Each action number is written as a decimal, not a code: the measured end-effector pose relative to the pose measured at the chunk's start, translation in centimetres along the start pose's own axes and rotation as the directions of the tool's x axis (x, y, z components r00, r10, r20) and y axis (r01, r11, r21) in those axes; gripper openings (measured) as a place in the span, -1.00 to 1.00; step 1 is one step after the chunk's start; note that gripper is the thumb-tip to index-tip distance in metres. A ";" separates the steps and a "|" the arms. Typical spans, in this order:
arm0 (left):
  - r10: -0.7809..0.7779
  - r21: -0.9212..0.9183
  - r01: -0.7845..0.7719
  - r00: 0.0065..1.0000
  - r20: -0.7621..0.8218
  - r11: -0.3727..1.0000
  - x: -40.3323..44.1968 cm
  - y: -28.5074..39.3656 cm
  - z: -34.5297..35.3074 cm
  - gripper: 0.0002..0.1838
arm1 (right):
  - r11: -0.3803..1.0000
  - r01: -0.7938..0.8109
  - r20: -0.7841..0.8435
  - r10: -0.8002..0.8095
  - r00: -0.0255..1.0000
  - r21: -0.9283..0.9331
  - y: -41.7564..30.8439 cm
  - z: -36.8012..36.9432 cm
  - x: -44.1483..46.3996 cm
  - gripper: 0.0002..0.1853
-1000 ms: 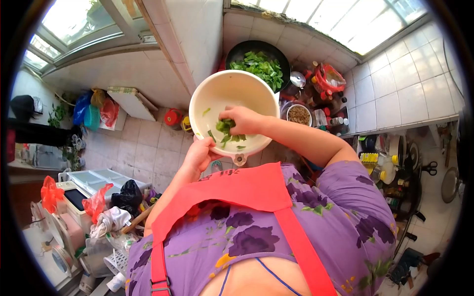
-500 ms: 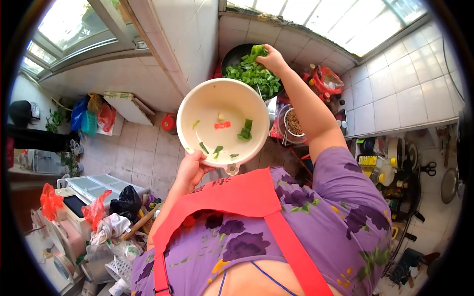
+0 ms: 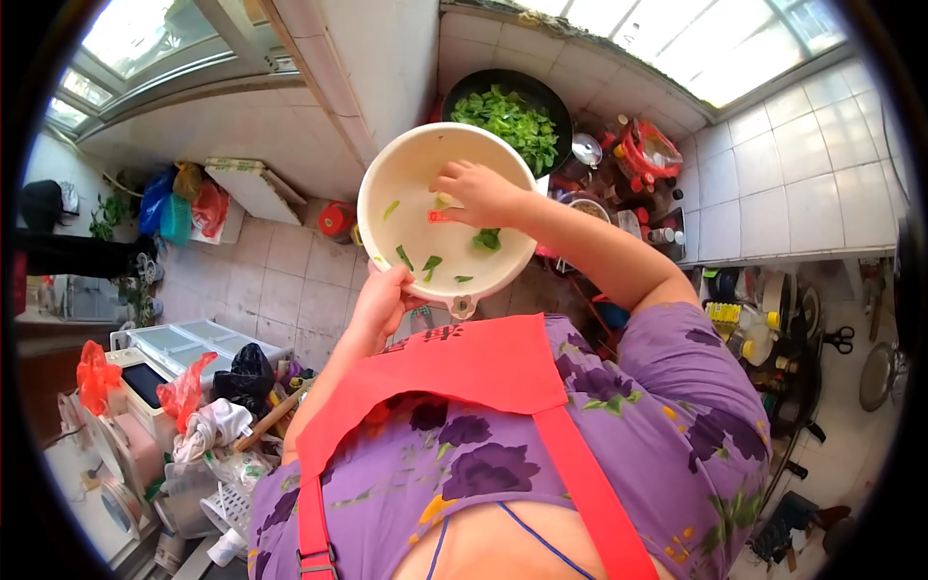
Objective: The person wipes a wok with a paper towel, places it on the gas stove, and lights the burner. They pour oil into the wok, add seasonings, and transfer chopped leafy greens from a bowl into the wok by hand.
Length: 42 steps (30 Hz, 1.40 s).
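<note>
A cream-coloured plastic basin [image 3: 387, 253] is tilted toward me, a few cut green leaf pieces [image 3: 486, 239] stuck to its inside and a red label [image 3: 441, 217] on its bottom. My left hand [image 3: 384, 293] is closed on its near-left rim. Inside the basin, my right hand [image 3: 476, 196] reaches down with loosely bent fingers, close to a pale scrap [image 3: 445, 200]. I see nothing held in it, though its palm side is hidden. Just beyond the basin, a black wok [image 3: 549, 101] holds a heap of chopped leafy greens [image 3: 510, 126].
Right of the wok stand bottles, jars and a red plastic bag [image 3: 650, 155]. A partly covered bowl [image 3: 588, 209] sits below my right forearm. On the floor is a red container [image 3: 336, 221]. Bags and household items crowd the lower left; oil bottles [image 3: 764, 333] stand at right.
My right hand has moved from the greens in the wok back into the basin. The basin has shifted slightly right and up in view, still held by my left hand.
</note>
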<state>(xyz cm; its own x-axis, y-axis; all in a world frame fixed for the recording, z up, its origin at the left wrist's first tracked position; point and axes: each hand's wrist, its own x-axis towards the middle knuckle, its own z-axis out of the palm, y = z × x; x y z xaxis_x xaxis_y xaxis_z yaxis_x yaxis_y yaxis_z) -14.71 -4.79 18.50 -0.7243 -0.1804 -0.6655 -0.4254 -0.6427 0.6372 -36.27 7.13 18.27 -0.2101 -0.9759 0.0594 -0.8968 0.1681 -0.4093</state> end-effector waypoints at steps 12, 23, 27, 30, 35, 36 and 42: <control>0.072 0.045 -0.070 0.997 -0.024 0.997 -0.4 0.8 1.7 -0.39 | 0.901 -0.308 0.262 0.391 0.882 -0.305 -0.2 2.5 -4.5 -0.68; 0.103 0.086 -0.100 0.994 -0.028 0.991 -1.0 0.0 1.8 -0.43 | 0.762 -0.499 0.261 0.426 0.866 0.412 -8.2 5.5 -1.1 -0.51; 0.123 0.050 -0.122 0.992 -0.026 0.991 -0.7 -0.4 1.0 -0.42 | 0.709 -0.410 0.225 0.345 0.911 0.574 -7.9 6.5 0.2 -0.55; 0.103 0.036 -0.103 0.995 0.002 0.994 -1.1 -0.3 1.1 -0.41 | 0.656 -0.420 0.217 0.371 0.903 0.627 -7.9 7.1 0.5 -0.64; 0.097 0.015 -0.097 0.995 -0.013 0.995 -0.9 -1.2 0.8 -0.39 | 0.752 -0.364 0.186 0.315 0.931 0.550 -7.4 7.6 0.0 -0.76; 0.098 0.015 -0.098 0.995 -0.013 0.995 -0.7 -1.3 0.6 -0.39 | 0.741 -0.385 0.228 0.310 0.923 0.550 -7.2 7.3 -0.2 -0.78; -0.005 -0.036 0.006 0.999 0.054 0.999 -0.1 -1.4 0.6 -0.38 | 0.691 -0.518 0.387 0.355 0.851 0.505 -7.5 4.2 -1.3 -0.81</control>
<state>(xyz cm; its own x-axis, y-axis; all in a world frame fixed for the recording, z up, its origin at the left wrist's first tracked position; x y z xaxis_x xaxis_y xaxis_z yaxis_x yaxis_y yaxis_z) -14.34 -3.43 17.89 -0.7506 -0.1370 -0.6464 -0.4101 -0.6704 0.6183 -27.64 6.53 17.45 -0.3463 -0.8246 -0.4474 -0.3140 0.5513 -0.7730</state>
